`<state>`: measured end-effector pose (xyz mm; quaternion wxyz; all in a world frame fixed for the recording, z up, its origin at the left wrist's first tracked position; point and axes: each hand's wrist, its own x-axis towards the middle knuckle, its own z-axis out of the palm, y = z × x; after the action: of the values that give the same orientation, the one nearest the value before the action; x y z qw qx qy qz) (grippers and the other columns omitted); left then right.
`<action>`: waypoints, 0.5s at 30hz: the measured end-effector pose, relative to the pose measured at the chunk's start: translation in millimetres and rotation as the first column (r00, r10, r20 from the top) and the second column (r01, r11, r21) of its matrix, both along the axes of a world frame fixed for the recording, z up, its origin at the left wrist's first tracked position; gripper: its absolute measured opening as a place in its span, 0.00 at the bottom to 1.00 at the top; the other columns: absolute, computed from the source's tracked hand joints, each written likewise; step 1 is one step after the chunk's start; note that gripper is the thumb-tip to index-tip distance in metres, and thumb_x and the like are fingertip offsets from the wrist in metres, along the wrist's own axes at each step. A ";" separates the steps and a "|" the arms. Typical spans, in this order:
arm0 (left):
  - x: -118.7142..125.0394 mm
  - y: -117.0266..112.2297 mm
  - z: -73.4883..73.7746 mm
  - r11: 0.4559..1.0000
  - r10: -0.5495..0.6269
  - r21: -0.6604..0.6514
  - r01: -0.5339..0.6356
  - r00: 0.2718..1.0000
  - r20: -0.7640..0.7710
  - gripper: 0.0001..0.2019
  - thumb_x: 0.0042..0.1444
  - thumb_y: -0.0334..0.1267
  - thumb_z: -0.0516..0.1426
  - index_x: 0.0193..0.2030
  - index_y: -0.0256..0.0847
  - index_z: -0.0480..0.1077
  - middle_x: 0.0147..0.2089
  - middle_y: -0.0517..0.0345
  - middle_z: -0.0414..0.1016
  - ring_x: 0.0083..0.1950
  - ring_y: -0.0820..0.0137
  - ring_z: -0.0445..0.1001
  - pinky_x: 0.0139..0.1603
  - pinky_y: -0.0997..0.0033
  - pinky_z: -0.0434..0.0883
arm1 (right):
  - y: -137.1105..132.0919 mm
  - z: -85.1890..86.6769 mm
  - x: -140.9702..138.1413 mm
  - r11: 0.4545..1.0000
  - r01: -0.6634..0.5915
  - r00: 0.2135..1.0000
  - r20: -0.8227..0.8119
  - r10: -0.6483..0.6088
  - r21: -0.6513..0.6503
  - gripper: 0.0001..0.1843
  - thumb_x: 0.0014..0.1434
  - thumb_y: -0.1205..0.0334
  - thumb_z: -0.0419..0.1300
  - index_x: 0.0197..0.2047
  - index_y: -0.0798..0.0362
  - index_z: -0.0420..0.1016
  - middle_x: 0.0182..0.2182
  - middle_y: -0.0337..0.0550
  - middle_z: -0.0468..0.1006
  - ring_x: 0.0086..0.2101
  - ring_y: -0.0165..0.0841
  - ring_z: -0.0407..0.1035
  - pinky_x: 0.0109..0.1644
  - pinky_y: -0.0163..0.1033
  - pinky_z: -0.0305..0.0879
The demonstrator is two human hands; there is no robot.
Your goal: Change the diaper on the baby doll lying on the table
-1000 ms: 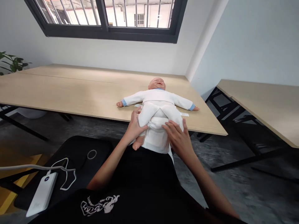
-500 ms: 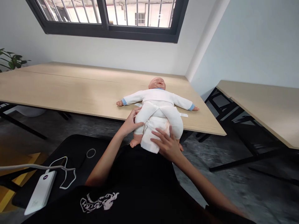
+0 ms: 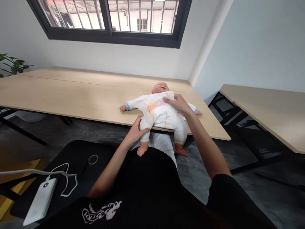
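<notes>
A baby doll [image 3: 160,86] in white clothes with blue cuffs lies on its back, its legs hanging over the table's front edge. A white diaper [image 3: 164,116] with an orange and pink print is folded up over its belly and chest. My right hand [image 3: 177,103] pinches the diaper's upper edge at the chest, thumb underneath the fingers' line. My left hand [image 3: 137,132] is wrapped around the doll's leg on the left, just above the knee or shin. Part of the diaper between the legs is hidden from view.
The doll rests on a long wooden table [image 3: 90,95] below a barred window [image 3: 109,35]. A second table [image 3: 267,108] stands at the right. On a black chair [image 3: 78,159] at lower left lie a white power bank [image 3: 40,200] with a cable and a bead bracelet [image 3: 93,159].
My right hand has moved up from between the doll's legs to its chest, bringing the diaper's front flap over the belly. My left hand stays on the leg.
</notes>
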<state>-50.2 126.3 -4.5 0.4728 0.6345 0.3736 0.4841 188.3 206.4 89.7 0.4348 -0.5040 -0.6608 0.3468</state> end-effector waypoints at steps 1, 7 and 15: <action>1.4 -1.6 -1.6 1.000 0.010 0.021 -0.009 1.000 -0.021 0.35 0.53 0.38 0.62 0.68 0.42 0.58 0.66 0.47 0.68 0.67 0.56 0.68 0.69 0.56 0.66 | 7.0 -8.2 1.2 0.999 0.039 0.999 -0.019 -0.040 -0.024 0.26 0.46 0.43 0.70 0.37 0.59 0.78 0.38 0.47 0.80 0.36 0.35 0.71 0.36 0.34 0.66; 11.2 -14.9 -14.5 0.983 0.048 0.185 -0.013 0.982 -0.185 0.41 0.59 0.39 0.59 0.76 0.44 0.46 0.75 0.47 0.55 0.75 0.56 0.56 0.76 0.55 0.54 | 22.1 -43.1 14.5 0.982 0.171 0.978 -0.109 -0.179 -0.078 0.21 0.47 0.49 0.69 0.39 0.57 0.79 0.40 0.45 0.81 0.37 0.37 0.73 0.41 0.39 0.70; 16.7 -21.8 10.2 0.803 0.524 0.553 -0.222 0.704 -0.480 0.29 0.61 0.53 0.62 0.67 0.50 0.69 0.67 0.41 0.62 0.70 0.42 0.57 0.71 0.38 0.53 | 20.2 -41.4 18.4 0.973 0.214 0.976 -0.026 -0.216 -0.083 0.20 0.52 0.49 0.68 0.36 0.58 0.75 0.35 0.44 0.78 0.32 0.33 0.67 0.37 0.35 0.63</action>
<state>-33.5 104.5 5.7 0.0517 0.7555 0.5057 0.4132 206.7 226.6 48.4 0.4608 -0.5834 -0.5803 0.3326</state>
